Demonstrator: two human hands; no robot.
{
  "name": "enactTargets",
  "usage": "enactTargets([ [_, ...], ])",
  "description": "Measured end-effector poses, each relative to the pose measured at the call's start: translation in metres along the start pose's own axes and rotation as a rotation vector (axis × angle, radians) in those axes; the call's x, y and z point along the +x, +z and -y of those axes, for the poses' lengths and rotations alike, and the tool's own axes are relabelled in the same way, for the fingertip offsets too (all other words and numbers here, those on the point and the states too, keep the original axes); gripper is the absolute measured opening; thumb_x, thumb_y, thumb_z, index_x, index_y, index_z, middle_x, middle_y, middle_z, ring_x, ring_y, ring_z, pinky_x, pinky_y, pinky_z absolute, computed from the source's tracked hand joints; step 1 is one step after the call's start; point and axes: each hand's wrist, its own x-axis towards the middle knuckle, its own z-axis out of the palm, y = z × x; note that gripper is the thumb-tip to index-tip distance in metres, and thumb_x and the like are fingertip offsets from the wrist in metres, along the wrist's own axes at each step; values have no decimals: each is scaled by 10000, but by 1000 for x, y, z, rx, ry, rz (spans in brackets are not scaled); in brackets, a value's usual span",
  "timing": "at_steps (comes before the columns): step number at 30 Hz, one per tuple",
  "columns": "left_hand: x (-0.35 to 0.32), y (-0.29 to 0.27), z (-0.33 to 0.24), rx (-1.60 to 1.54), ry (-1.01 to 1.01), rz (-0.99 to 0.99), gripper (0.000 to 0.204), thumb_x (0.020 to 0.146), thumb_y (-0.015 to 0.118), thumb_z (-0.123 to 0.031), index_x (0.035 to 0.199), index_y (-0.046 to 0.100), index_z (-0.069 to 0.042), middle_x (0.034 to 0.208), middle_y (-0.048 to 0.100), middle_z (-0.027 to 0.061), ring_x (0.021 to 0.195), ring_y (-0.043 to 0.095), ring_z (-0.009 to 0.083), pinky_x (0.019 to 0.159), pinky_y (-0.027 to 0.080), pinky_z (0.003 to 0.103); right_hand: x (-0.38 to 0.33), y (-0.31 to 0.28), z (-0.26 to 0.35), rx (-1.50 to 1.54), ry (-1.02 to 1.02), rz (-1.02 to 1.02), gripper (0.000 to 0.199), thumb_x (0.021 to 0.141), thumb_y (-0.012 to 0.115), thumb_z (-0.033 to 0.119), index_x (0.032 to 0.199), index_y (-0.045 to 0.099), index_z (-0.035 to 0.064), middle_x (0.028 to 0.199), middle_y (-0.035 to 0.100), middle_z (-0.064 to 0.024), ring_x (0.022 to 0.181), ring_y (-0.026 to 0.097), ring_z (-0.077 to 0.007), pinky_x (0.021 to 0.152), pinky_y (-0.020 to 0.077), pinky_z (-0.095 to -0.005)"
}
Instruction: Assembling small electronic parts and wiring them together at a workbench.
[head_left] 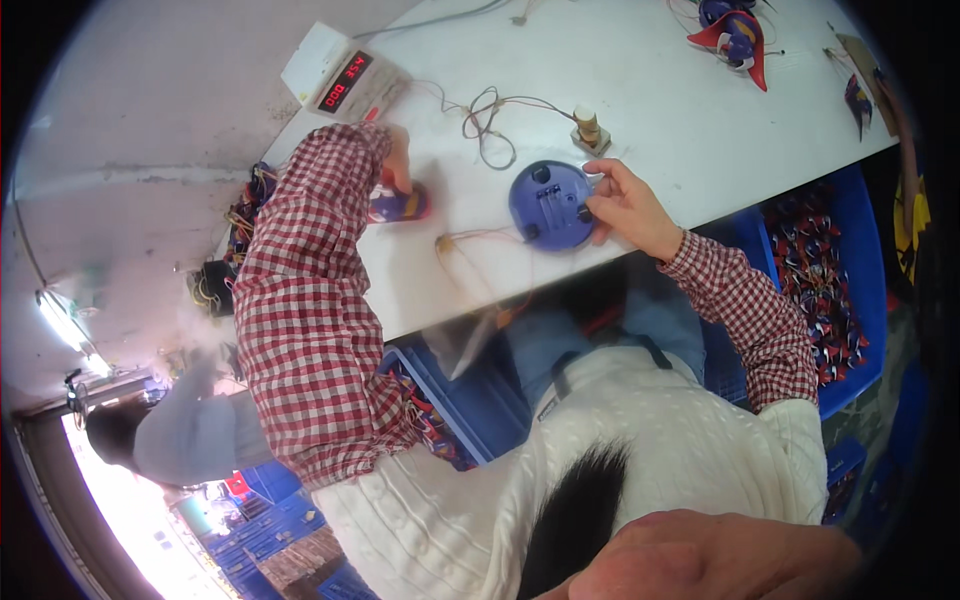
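My left hand (398, 158), partly hidden by its checked sleeve, is closed at a purple and red toy part (403, 204) near the table's left end. Its fingers come down onto the part's top edge. My right hand (632, 208) grips the right rim of a round blue-purple plastic base (556, 215), thumb and fingers curled at the edge. Slots and dark round knobs show on the base's upward face. Thin wires (480, 236) run from the base across the white tabletop toward its front edge.
A power supply (352, 84) with a red lit display stands at the table's far left. Its cable leads to a small metal fixture (590, 132) beyond the base. Toy figures (738, 38) lie at the far right. Blue crates (855, 260) of parts stand below; another person (190, 430) is at left.
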Motion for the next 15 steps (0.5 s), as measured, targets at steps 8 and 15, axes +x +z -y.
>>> enactTargets([
  [8, -10, 5, -22, -64, -35, -228, 504, 674, 776, -235, 1097, 605, -21, 928, 666, 85, 650, 651, 226, 611, 537, 270, -8, 3, 13, -174, 117, -72, 398, 869, 566, 63, 1232, 405, 27, 779, 505, -46, 571, 580, -133, 508, 507, -217],
  [15, -31, 40, -8, -190, 32, -598, 538, 713, 737, -237, 1189, 570, -52, 1046, 633, 121, 862, 621, 244, 730, 518, 327, -1, -21, 13, -573, -14, -125, 432, 847, 650, 148, 1210, 445, 33, 797, 527, -35, 688, 596, -121, 586, 485, -211],
])
